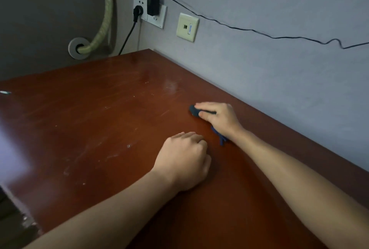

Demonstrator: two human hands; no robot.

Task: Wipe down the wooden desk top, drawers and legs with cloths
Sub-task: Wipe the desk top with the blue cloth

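Firmly right hand [216, 118] clutching cloth [194, 111], desk [99, 119]

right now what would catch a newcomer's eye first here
The two bare arms reaching over the reddish wooden desk top: the right hand holds a dark blue cloth near the wall, and the left hand rests fisted beside it. Next, the black cable trailing along the grey wall.
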